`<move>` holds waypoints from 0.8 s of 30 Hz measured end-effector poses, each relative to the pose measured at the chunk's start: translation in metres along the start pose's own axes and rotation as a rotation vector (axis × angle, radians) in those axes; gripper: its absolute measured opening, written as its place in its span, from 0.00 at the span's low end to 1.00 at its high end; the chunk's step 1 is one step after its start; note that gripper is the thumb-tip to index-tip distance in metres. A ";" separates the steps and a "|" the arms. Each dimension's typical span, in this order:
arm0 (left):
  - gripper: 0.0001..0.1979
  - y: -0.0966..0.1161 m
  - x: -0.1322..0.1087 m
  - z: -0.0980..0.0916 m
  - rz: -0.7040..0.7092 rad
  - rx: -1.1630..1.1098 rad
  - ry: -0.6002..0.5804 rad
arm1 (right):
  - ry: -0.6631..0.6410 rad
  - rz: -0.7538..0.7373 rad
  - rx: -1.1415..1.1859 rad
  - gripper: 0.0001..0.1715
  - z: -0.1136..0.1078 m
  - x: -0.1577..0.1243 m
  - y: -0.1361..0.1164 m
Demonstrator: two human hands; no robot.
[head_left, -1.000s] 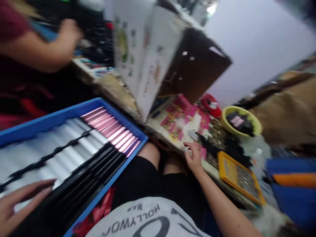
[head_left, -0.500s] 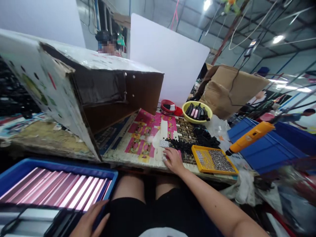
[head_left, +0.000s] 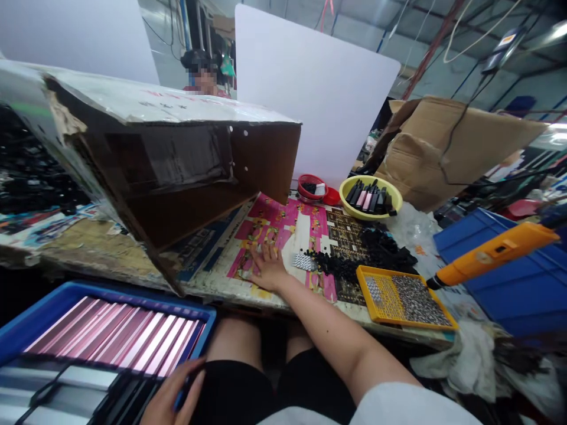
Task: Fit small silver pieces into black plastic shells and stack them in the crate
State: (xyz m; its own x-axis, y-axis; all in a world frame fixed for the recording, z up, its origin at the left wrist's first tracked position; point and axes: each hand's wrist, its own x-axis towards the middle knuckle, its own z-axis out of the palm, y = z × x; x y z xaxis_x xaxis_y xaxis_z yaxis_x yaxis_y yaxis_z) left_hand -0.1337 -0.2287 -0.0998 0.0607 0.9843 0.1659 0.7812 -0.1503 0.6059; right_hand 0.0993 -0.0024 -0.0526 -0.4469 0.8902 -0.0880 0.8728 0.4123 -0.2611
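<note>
My right hand (head_left: 268, 268) lies flat with fingers spread on the pink printed sheet (head_left: 290, 212) covering the worktable. Just right of it sits a small cluster of silvery pieces (head_left: 305, 261), beside a scatter of small black parts (head_left: 334, 264). Low at the left, my left hand (head_left: 172, 394) curls over the near-right rim of a blue crate (head_left: 208, 330), thumb apart from the fingers, with blue showing between them. Long pink and silver flat bars (head_left: 133, 330) stand in rows inside that crate.
A large open cardboard box (head_left: 212, 171) stands on the table's left. Further right are a yellow bowl (head_left: 396, 206) of black and pink pieces, a red basket (head_left: 312, 186), a yellow tray (head_left: 372, 310) of small metal parts and a hanging orange screwdriver (head_left: 491, 254). A person (head_left: 206, 79) is behind.
My right hand has moved left, from beside the silvery pieces onto the pink sheet, its fingers spreading. My left hand remains by the crate's rim. The view has shifted slightly.
</note>
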 end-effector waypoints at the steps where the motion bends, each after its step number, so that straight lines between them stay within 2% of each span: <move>1: 0.17 0.011 0.022 0.000 0.092 0.015 0.026 | 0.017 -0.041 0.011 0.48 0.002 -0.007 -0.004; 3: 0.24 0.032 0.068 0.004 0.197 0.108 0.083 | 0.041 -0.102 0.037 0.48 0.004 -0.020 -0.009; 5: 0.33 0.048 0.109 0.013 0.177 0.258 0.153 | 0.075 -0.156 0.076 0.48 0.004 -0.031 -0.011; 8: 0.38 0.060 0.141 0.026 0.139 0.394 0.089 | 0.175 -0.186 0.174 0.48 0.003 -0.044 -0.007; 12: 0.32 0.064 0.144 0.025 0.235 0.339 -0.123 | 0.343 -0.074 0.234 0.45 0.004 -0.060 0.000; 15: 0.27 0.062 0.140 0.019 0.257 0.204 -0.152 | 0.263 -0.007 0.206 0.47 0.007 -0.063 -0.001; 19: 0.25 0.055 0.137 0.017 0.187 0.115 -0.024 | 0.089 -0.164 0.141 0.57 0.005 -0.050 -0.006; 22: 0.26 0.054 0.139 0.018 0.215 0.157 -0.040 | 0.029 -0.304 0.113 0.62 -0.001 -0.043 -0.010; 24: 0.24 0.058 0.138 0.018 0.250 0.184 -0.076 | 0.044 -0.352 0.117 0.60 -0.002 -0.046 -0.014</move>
State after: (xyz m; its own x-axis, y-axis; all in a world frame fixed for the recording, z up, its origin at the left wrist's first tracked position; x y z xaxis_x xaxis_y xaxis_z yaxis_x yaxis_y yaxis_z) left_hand -0.0692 -0.1000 -0.0560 0.3061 0.9240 0.2293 0.8349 -0.3763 0.4017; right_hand 0.1076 -0.0485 -0.0427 -0.7044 0.7066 0.0673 0.6380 0.6719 -0.3763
